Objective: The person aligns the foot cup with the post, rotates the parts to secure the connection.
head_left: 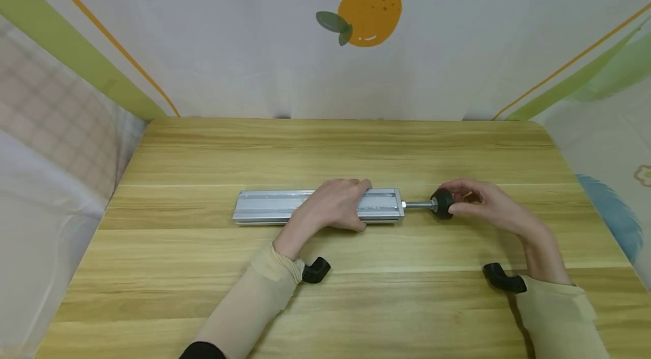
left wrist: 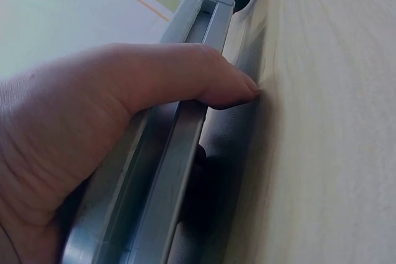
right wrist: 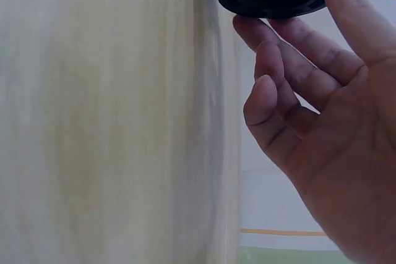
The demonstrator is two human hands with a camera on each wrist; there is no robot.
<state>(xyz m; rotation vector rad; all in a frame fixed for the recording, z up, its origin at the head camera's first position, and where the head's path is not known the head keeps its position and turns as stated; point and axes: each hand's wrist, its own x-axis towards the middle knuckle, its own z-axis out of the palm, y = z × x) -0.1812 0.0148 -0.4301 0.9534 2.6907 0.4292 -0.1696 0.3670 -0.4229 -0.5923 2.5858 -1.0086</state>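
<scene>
A silver aluminium profile (head_left: 269,207) lies lengthwise across the wooden table. My left hand (head_left: 333,204) grips it from above near its right end, thumb along the near side and fingers over the far side. From that right end a threaded rod (head_left: 419,205) sticks out, with a nut (head_left: 404,204) close to the profile. A round black levelling foot (head_left: 442,204) caps the rod's outer end. My right hand (head_left: 483,206) pinches this foot between thumb and fingers. Its hollow underside faces the palm in the right wrist view, where the lower fingers (right wrist: 263,100) curl free of it.
The wooden table (head_left: 396,291) ends at a white curtain (head_left: 244,53) printed with an orange. Further patterned cloth hangs at both sides. Black curved pieces (head_left: 316,270) stick out at both sleeve cuffs.
</scene>
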